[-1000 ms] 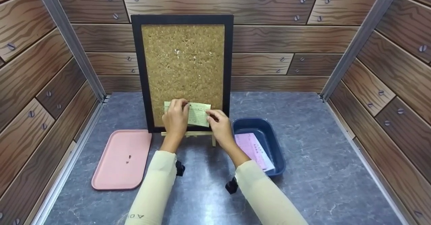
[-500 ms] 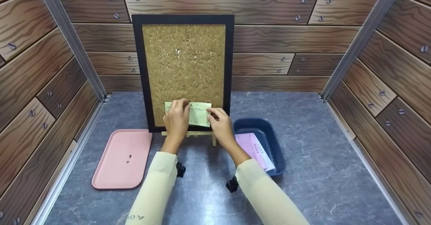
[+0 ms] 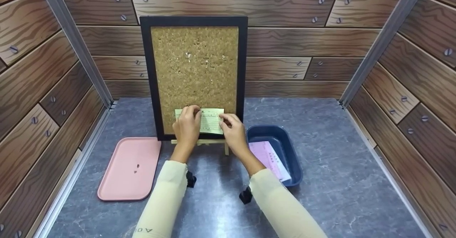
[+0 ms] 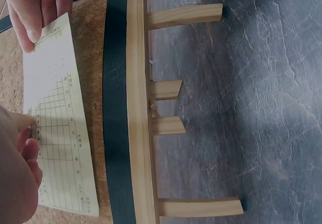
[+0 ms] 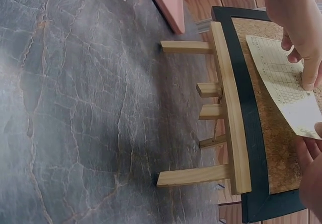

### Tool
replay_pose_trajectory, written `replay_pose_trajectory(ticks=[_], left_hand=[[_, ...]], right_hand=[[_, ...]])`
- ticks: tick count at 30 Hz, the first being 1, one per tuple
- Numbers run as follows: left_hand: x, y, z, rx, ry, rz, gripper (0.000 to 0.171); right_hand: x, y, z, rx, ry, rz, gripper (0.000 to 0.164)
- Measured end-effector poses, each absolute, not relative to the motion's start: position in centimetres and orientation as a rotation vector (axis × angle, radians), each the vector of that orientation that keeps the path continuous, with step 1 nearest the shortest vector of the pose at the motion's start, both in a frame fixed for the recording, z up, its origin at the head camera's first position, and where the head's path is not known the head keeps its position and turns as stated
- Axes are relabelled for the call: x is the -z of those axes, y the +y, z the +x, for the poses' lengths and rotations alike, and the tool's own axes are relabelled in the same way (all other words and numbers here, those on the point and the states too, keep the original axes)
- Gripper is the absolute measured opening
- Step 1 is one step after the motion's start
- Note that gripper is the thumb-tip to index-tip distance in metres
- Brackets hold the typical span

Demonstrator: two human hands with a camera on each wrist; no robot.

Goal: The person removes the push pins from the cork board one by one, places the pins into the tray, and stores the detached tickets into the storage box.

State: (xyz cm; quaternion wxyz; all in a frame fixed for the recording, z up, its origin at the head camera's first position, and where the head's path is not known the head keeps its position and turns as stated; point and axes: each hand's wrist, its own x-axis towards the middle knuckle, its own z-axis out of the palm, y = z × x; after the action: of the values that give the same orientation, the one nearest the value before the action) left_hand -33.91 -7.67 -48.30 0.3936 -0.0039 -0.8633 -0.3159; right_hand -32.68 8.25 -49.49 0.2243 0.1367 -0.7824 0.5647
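A pale green printed slip of paper lies over the lower part of the cork board. My left hand is at the middle of the slip's upper edge, thumb and index drawn together around what looks like a small dark pushpin, mostly hidden by the fingers. With thumb and index, my right hand pinches the slip's right edge. In the left wrist view, the slip bows a little off the cork, its lower edge standing away from it.
The black-framed board leans on a wooden easel. Left of it lies a pink tray with small dark pieces on it. At right, a dark blue bin holds pink and white paper slips. Wood-patterned walls enclose the table.
The slip's right edge has risen slightly, so the paper sits more level. My right hand moved up a touch with it; the left hand stays nearly in place.
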Motion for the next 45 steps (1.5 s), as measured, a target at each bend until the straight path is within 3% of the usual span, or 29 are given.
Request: replay_pose_trajectory(ticks=[24,45], left_hand=[[48.0,-7.7,-33.8,0.697,-2.196,-0.028,0.009],[48.2,-8.9,-31.3,0.837,-2.227,-0.068,0.007]], right_hand=[[49.2,8.3,-32.8,-1.544,-2.17,0.421,0.024],[48.6,9.8,-32.0,-1.53,-2.078,0.476,0.024]])
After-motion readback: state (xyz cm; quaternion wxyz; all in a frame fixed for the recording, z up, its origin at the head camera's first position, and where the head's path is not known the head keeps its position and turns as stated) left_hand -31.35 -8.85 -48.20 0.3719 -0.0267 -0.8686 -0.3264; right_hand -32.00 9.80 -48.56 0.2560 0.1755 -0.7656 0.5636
